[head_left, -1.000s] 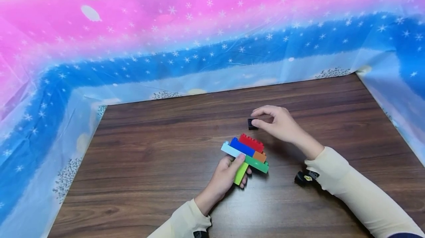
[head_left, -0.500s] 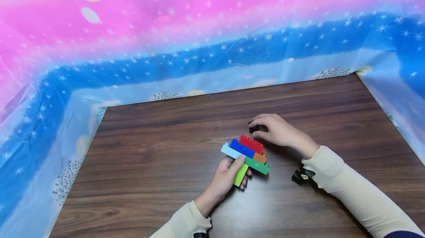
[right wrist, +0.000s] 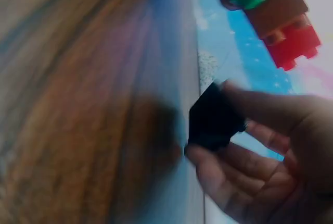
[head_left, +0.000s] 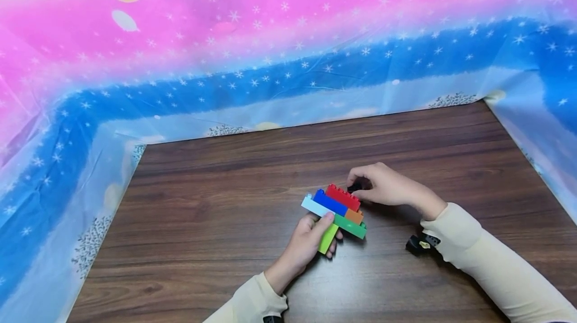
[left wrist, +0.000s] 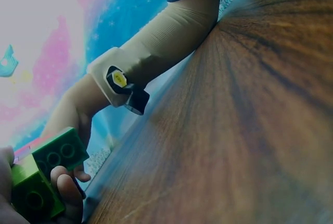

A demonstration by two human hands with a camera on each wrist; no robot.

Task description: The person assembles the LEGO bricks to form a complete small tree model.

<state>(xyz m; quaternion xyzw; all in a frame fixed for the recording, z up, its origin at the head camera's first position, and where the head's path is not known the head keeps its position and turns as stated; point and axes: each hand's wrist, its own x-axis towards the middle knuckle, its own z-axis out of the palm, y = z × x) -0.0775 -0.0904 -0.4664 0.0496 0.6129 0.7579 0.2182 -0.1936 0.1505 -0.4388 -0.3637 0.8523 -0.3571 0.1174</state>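
My left hand point(head_left: 302, 244) grips the lime-green brick point(head_left: 328, 239) at the bottom of a built block stack, thumb across its front. Above it the stack has a light-blue brick point(head_left: 313, 205) beside a green brick point(head_left: 350, 226), then a blue brick point(head_left: 330, 203) beside an orange brick point(head_left: 353, 216), and a red brick point(head_left: 342, 196) on top. Just right of the red brick, my right hand point(head_left: 383, 184) pinches a small black block point(right wrist: 212, 120) between thumb and fingers. In the head view that block is partly hidden by the hand and the red brick.
Both hands are over a dark wood-grain table point(head_left: 203, 213). A patterned pink and blue cloth point(head_left: 270, 62) rises along its back and side edges. A black wrist camera point(head_left: 416, 245) hangs from the right sleeve, close to the tabletop.
My right hand has taken the black block between its fingers and brought it from behind the stack toward the person, close to the red brick. The left hand and stack stay nearly still.
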